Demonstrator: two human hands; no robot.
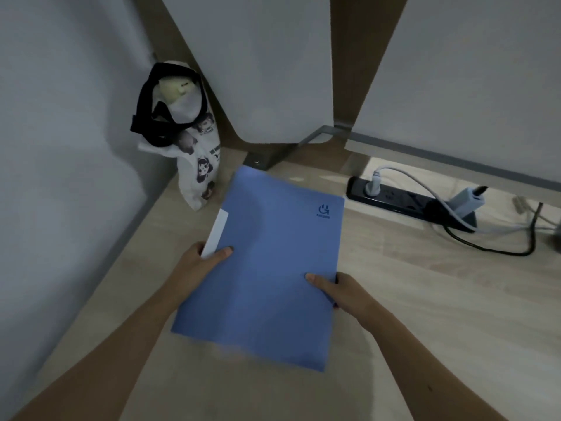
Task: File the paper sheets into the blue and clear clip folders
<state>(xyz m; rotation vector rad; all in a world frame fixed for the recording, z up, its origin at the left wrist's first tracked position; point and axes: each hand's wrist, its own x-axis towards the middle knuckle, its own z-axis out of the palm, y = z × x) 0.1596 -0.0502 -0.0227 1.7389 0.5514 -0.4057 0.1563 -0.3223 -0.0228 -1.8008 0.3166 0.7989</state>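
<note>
Both hands pinch the closed blue clip folder (267,262), left hand (198,262) at its left edge, right hand (337,291) at its right; set it flat on the desk (425,299) before opening.

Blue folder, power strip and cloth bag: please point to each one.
blue folder (267,268), head view, middle of front cover.
power strip (397,199), head view, its black top face.
cloth bag (202,177), head view, its printed white side.

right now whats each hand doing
Left hand: grips the blue plastic clip folder at its left edge.
Right hand: grips the same folder's right edge.
</note>
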